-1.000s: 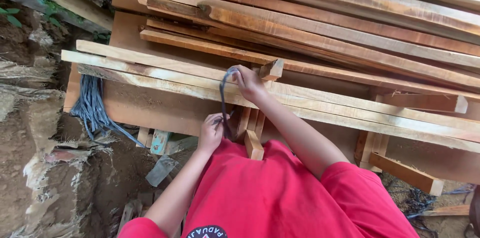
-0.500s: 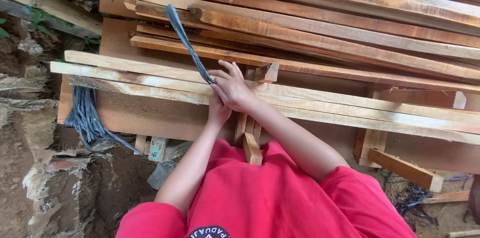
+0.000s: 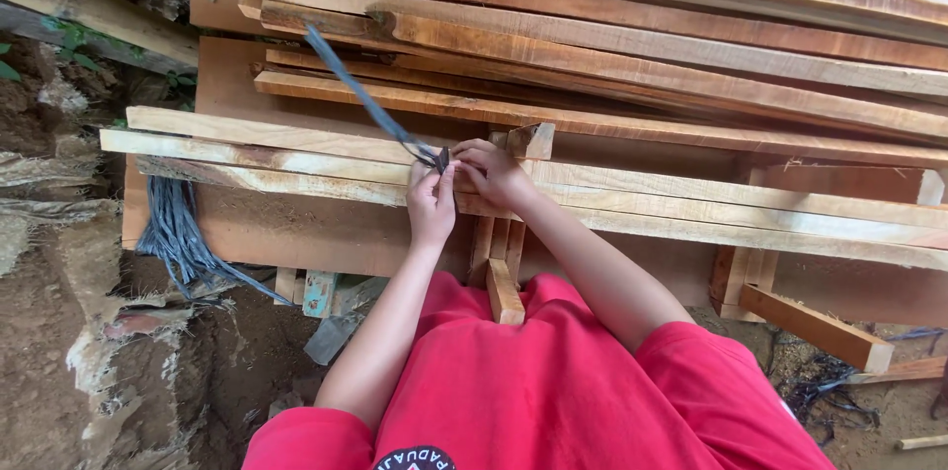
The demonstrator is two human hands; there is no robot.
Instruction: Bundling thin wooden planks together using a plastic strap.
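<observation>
Head view: outdoors, bare dirt ground at left, stack of long wooden planks on timber frame. Bundle of grey straps hangs off frame's left end.

Since half second ago: left hand risen beside right hand; strap tail lower, angled up-left.

Both hands clenched on strap, at near edge of lowest planks. No containers visible.

Ground: bare brown earth on the left, littered with scraps.
Behind: stacked rough-sawn planks.
Light: daylight.
</observation>
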